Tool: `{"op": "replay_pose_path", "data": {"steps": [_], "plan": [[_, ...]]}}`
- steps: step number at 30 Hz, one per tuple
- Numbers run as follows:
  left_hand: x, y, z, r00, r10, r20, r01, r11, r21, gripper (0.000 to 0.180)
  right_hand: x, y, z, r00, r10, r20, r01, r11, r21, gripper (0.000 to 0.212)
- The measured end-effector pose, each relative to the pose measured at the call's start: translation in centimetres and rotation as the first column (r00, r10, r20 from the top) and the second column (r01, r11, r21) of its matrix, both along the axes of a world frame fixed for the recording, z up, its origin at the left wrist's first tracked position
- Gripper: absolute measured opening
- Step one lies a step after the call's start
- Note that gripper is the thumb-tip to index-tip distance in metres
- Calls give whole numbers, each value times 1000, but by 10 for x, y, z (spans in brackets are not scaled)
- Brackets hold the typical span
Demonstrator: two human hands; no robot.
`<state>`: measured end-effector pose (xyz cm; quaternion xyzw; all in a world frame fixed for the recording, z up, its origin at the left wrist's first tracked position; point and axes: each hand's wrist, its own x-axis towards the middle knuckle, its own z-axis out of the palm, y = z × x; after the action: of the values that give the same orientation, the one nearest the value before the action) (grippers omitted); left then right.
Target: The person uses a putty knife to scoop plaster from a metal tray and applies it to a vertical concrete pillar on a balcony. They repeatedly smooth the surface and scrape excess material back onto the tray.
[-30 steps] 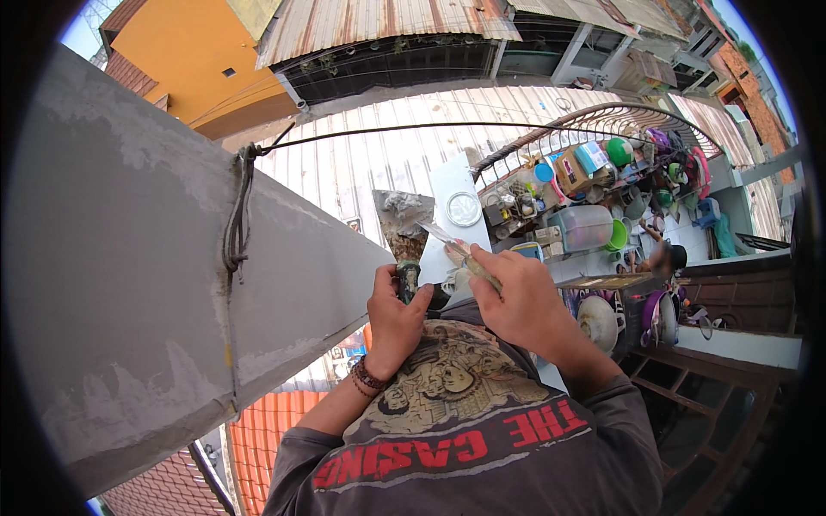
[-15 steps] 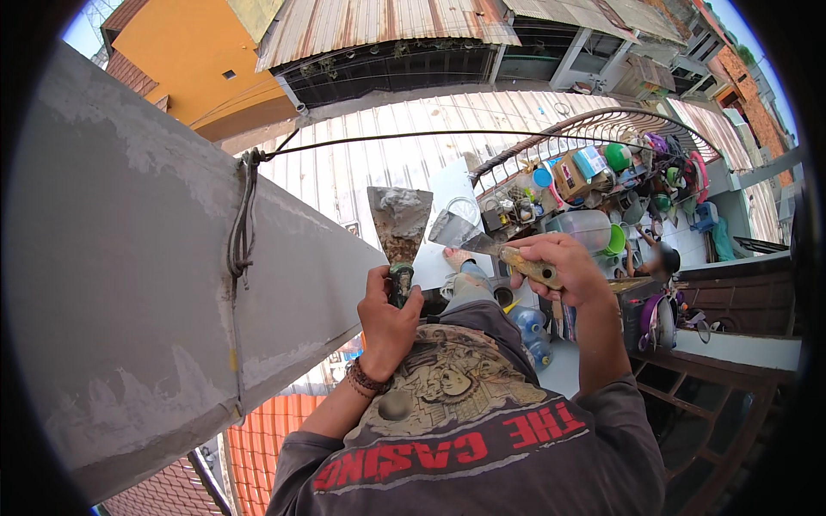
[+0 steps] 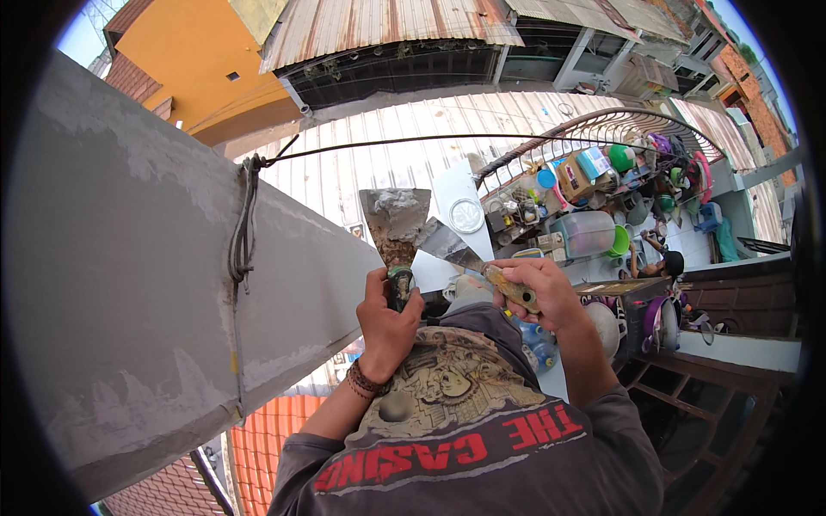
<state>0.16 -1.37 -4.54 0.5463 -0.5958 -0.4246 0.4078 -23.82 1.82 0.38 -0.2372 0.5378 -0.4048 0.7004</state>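
My left hand [image 3: 389,320] is closed round the dark handle of a wide putty knife [image 3: 394,245], its blade pointing away from me. A lump of grey filler paste [image 3: 397,211] covers the far part of that blade. In my right hand [image 3: 544,297] is a second, narrower putty knife [image 3: 456,247], held by its worn yellowish handle. Its blade points left, and the tip meets or overlaps the right edge of the wide blade beside the paste. To my left rises a grey wall [image 3: 146,258] with lighter smeared patches.
A cord [image 3: 243,224] is knotted round the wall's edge, and a dark line runs from it to the right. Below right, a balcony with a curved railing [image 3: 585,129] holds a clear plastic tub [image 3: 585,232], a green bucket [image 3: 618,241] and clutter. A person [image 3: 662,262] is down there.
My right hand has moved left and slightly toward me, bringing the narrower putty knife's tip to the wide blade. The left hand stays nearly in place.
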Motion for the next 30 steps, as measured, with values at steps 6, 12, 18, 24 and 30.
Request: {"op": "replay_pose_path", "data": {"steps": [6,12,18,24,30], "plan": [[-1,-1,6,999,48,-21,-46,994,103,38,21,15,-24,978,-109,180,116,993,-29,48],[-1,1,4,997,39,-63,-29,989,148,39,16,17,-29,987,-71,146,82,994,-72,48],[-2,1,2,998,5,-56,1,996,93,39,16,16,-37,981,-53,185,74,992,-106,45],[-3,3,7,999,1,-52,3,997,72,37,36,17,-37,967,-89,240,124,983,-135,45],[-6,3,10,998,46,46,-46,999,18,39,61,28,-29,924,-53,378,87,993,-74,43]]}}
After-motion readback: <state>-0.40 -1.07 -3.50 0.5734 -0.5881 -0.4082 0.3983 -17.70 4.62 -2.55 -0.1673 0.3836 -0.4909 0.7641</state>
